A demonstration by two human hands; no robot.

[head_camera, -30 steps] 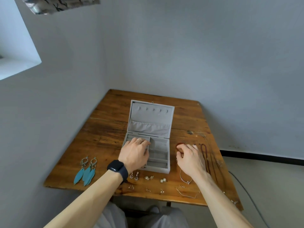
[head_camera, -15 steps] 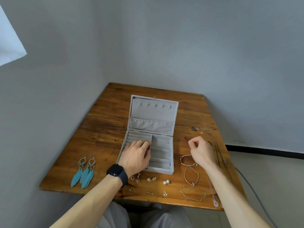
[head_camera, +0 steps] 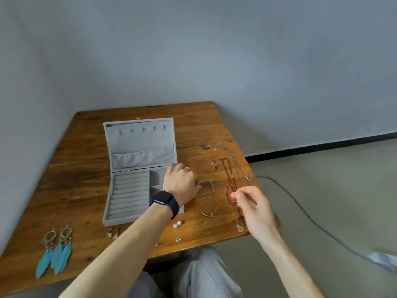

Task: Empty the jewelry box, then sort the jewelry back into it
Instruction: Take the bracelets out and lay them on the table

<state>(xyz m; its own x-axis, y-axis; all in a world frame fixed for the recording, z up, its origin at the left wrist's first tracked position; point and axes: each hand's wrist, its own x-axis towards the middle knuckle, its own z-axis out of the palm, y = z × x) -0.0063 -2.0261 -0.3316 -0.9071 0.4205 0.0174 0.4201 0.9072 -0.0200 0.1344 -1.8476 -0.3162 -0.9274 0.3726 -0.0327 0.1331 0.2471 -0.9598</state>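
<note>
Nearest, feather earrings [head_camera: 54, 252] and pearl studs [head_camera: 177, 224] lay along the table [head_camera: 86, 190]'s front edge. The right hand [head_camera: 255, 208] pinched the red bracelet [head_camera: 230, 194] beside two bangles [head_camera: 208, 206]. The left hand [head_camera: 181, 186] rested curled over the jewelry box [head_camera: 129, 196]'s right side, grip unclear. The open box's visible slots looked bare, with necklaces [head_camera: 227, 168] beyond it: emptying seemed nearly done, sorting not begun
</note>
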